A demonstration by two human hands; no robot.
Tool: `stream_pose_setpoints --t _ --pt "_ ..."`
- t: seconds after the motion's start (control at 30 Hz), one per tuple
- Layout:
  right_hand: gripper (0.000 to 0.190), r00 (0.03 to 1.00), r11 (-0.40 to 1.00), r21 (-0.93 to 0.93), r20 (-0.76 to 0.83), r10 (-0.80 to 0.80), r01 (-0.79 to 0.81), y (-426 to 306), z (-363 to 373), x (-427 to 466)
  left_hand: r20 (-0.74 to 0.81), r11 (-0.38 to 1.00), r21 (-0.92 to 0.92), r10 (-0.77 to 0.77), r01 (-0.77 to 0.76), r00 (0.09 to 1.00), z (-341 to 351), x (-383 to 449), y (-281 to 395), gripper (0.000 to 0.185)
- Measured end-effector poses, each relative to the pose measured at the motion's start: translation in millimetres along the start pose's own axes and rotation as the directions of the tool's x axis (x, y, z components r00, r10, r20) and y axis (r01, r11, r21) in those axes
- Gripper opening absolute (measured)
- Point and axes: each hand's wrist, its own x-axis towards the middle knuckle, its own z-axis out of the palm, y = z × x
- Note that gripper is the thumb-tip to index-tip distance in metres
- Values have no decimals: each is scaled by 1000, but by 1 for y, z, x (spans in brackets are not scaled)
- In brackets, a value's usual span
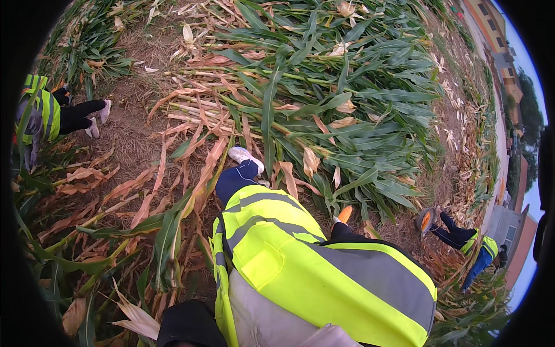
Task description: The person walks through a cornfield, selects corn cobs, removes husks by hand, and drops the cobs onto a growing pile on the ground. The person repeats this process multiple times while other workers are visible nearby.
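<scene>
A bare orange ear of corn (345, 214) sticks out past the dark cuff of my right arm, beside the yellow reflective vest (303, 264). My right hand (335, 220) is around its lower end, with only a small pale part showing; the vest and sleeve hide the rest. At the bottom edge is a black sleeve (188, 323) on my left side; my left hand is out of view. Pale, opened corn husks (136, 319) lie just left of that sleeve. My white shoe (246, 157) stands by the cut ends of the laid corn stalks (204, 115).
Green felled corn plants (368, 104) cover the ground ahead; more stalks and dry leaves (95, 217) lie on the left. A person in a yellow vest (47, 108) is at far left. Another person (481, 247) is at right, near a round container (426, 220) of orange corn. Buildings stand beyond.
</scene>
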Motion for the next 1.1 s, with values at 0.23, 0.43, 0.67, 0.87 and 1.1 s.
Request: stream_pose_setpoints --t 0.23,0.43,0.67,0.87,1.1 --pt "52 984 997 13 159 -77 76 -17 40 -14 -125 962 231 -121 147 985 6 6 11 18" --pt "50 888 923 87 252 -385 376 -162 83 -21 11 937 294 -203 191 979 -31 15 31 23" --pt "51 621 733 249 403 -672 633 -318 171 -76 -116 705 652 -270 279 956 -51 12 77 10" --pt "68 404 518 -86 737 -541 851 -342 233 -161 -345 459 724 -405 514 847 -27 20 98 5" --pt "57 58 -89 -71 988 -146 994 -322 283 -205 -582 -87 740 -581 667 569 25 56 112 11"
